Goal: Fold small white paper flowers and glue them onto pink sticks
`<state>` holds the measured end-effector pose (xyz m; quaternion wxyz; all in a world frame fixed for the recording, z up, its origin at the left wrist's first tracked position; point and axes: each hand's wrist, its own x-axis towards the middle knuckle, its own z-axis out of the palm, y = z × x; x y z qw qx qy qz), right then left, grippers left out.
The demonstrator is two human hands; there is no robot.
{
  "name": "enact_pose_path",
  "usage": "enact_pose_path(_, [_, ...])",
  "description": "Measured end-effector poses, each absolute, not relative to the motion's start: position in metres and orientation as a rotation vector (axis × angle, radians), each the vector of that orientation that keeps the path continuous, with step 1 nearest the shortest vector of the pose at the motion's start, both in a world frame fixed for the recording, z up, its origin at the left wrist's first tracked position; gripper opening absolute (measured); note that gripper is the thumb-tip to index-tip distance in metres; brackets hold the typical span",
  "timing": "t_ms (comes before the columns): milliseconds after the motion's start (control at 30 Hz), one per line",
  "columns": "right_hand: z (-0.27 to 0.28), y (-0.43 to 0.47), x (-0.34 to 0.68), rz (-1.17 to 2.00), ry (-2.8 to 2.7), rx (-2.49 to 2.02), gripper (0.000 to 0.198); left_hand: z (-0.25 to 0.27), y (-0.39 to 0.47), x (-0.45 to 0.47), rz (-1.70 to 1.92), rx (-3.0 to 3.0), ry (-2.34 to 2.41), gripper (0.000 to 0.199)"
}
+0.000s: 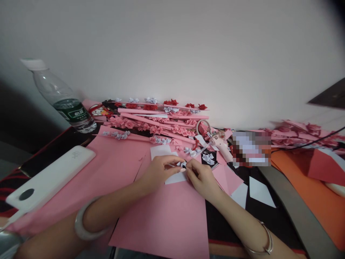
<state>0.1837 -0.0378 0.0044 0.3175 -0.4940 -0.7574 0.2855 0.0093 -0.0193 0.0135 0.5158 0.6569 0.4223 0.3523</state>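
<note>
Between my two hands, above the middle of the table, is a small white folded paper flower (pixel 181 164). My left hand (pixel 161 169) pinches it between thumb and fingers from the left. The fingers of my right hand (pixel 201 177) are curled closed at its right side, their tips partly hidden. White paper (pixel 174 178) lies under the hands on a large pink paper sheet (pixel 164 219). Another white paper flower (pixel 208 159) rests just beyond my right hand, beside a pale pink glue gun (pixel 221 146).
Pink paper stems with flowers (pixel 159 126) are piled along the wall. A water bottle (pixel 64 97) stands tilted-looking at left, near a white power bank (pixel 51 178). A tape roll (pixel 202 127), pink paper squares (pixel 228 178) and orange paper (pixel 304 187) lie right.
</note>
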Motion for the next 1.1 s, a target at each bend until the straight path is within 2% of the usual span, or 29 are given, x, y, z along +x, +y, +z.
enact_pose_path(300, [0.0037,-0.0389,0.1818,0.765,-1.942,-1.336,0.016,0.0148,-0.0199,0.0110,0.842,1.632,1.010,0.014])
enact_pose_path(433, [0.0032,-0.0378,0.1829,0.752,-1.921,-1.294,0.005,0.0085,-0.0150,0.0108,0.867,1.380,0.950,0.019])
enact_pose_path(567, [0.0038,-0.0388,0.1837,0.717,-1.918,-1.221,0.015,0.0060,-0.0126,0.0101,0.878,1.193,0.907,0.021])
enact_pose_path(767, [0.0061,-0.0390,0.1825,0.564,-1.998,-1.148,0.013,0.0086,-0.0151,0.0119,0.797,1.005,0.826,0.020])
enact_pose_path(1100, [0.0052,-0.0389,0.1819,0.496,-1.982,-1.126,0.018,0.0073,-0.0141,0.0131,0.780,1.106,0.788,0.022])
